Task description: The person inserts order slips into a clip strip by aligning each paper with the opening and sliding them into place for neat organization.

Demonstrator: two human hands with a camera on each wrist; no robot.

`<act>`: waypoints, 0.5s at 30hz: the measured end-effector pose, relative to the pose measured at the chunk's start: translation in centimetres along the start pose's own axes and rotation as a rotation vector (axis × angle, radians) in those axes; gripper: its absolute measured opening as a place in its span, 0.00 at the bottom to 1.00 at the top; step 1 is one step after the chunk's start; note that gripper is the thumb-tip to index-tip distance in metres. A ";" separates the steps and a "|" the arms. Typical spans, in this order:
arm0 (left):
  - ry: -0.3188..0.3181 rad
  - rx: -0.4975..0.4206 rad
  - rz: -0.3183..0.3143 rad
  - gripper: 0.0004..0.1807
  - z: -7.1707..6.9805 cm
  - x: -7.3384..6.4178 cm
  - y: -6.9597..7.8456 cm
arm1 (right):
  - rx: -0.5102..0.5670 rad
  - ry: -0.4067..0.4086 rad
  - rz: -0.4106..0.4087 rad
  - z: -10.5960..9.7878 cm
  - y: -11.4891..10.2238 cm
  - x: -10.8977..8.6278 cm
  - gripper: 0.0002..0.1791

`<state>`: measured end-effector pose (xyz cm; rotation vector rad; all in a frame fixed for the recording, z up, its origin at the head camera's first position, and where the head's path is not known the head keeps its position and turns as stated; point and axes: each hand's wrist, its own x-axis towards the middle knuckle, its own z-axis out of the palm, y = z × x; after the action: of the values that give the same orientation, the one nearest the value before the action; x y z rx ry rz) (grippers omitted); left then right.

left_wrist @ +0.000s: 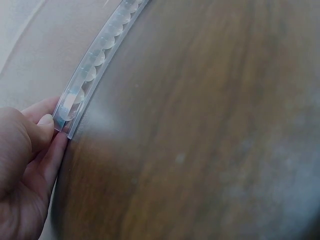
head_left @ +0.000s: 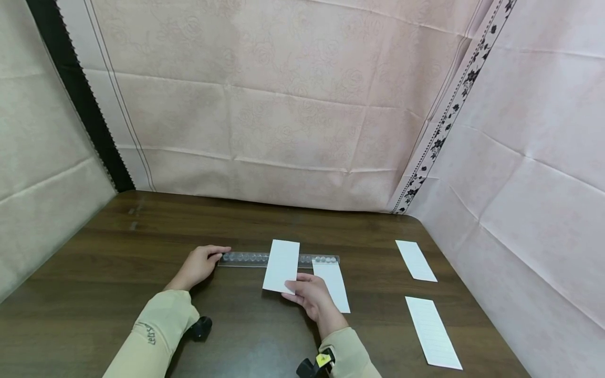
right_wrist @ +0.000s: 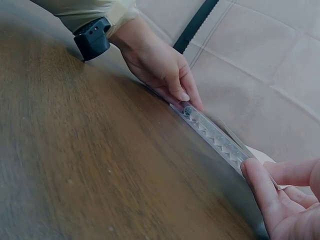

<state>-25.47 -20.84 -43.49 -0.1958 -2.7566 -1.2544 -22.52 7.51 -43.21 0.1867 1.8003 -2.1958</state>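
Note:
A clear plastic strip [head_left: 246, 259] with a row of scalloped, rounded shapes lies crosswise on the table. My left hand [head_left: 196, 268] pinches its left end; in the left wrist view the thumb [left_wrist: 44, 127] rests on top of that end with fingers beneath. Between thumb and fingers my right hand [head_left: 315, 300] holds a white card [head_left: 282, 262] by its lower right corner. This card is tilted up and overlaps the middle of the strip in the head view. A second white card [head_left: 336, 286] has its top edge at the strip's right end, under the clear plastic.
Two more white cards lie toward the table's right edge, one farther back [head_left: 416, 261] and a faintly lined one [head_left: 433, 333] nearer. Pale cloth [head_left: 283, 131] hangs behind the brown wooden table [head_left: 94, 294] and at both sides.

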 end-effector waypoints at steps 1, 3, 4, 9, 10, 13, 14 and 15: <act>0.000 -0.001 -0.002 0.16 0.0 0.0 0.0 | -0.003 0.000 -0.001 0.1 0.0 0.0 0.20; 0.002 -0.002 -0.006 0.16 0.0 0.0 0.0 | -0.010 0.001 0.002 0.2 0.1 -0.1 0.21; 0.001 -0.001 -0.006 0.16 0.0 0.0 0.0 | -0.016 0.002 0.004 0.2 0.1 -0.1 0.21; 0.002 0.006 -0.001 0.16 0.0 0.1 -0.1 | -0.027 0.002 0.011 0.6 0.2 -0.3 0.24; 0.001 0.007 0.002 0.16 0.0 0.1 -0.1 | -0.028 0.000 0.010 0.7 0.2 -0.4 0.23; 0.002 0.007 0.006 0.16 0.1 0.1 -0.1 | -0.027 -0.008 0.008 0.9 0.2 -0.5 0.22; 0.002 0.007 0.008 0.16 0.1 0.1 -0.1 | -0.028 -0.009 0.008 0.9 0.2 -0.5 0.22; 0.001 0.007 0.010 0.16 0.1 0.1 -0.1 | -0.028 -0.010 0.007 1.0 0.2 -0.6 0.21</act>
<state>-25.61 -20.83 -43.66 -0.2082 -2.7549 -1.2415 -21.82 6.61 -43.01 0.1754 1.8213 -2.1611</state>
